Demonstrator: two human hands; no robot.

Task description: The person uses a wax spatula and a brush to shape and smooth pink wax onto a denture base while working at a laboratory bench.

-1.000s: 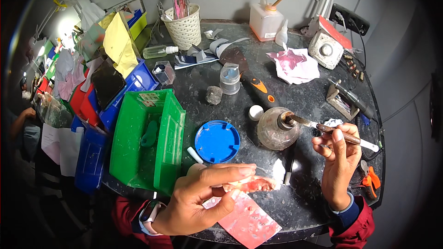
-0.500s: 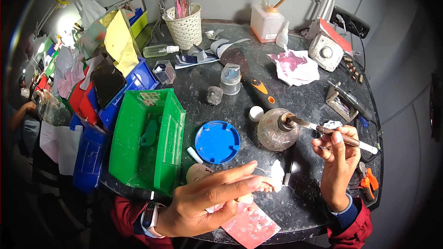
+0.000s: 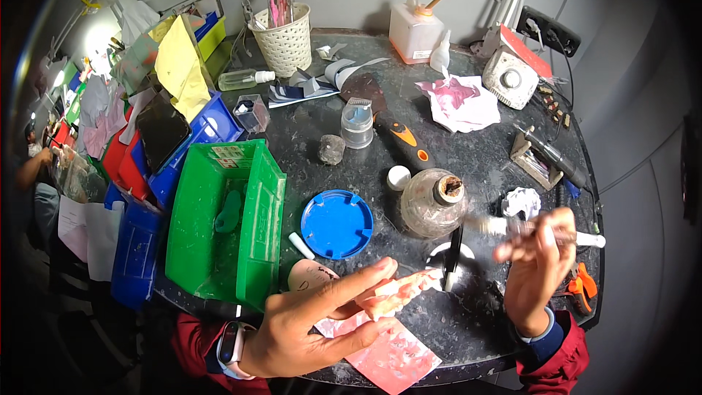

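Both hands are apart from each other above the bench [image 3: 479,336]. On the left, the left hand [image 3: 311,322] pinches a lumpy pink piece [image 3: 398,294] between thumb and fingers, over a pink sheet [image 3: 395,355] at the bench's front edge. The right hand [image 3: 542,267] grips a white-ended tool [image 3: 587,239], whose blurred tip points left, just beside a round glass bottle [image 3: 431,208]; whether they touch, I cannot tell. Left of that bottle lies a blue lid [image 3: 336,224], with a green bin [image 3: 265,230] beyond it.
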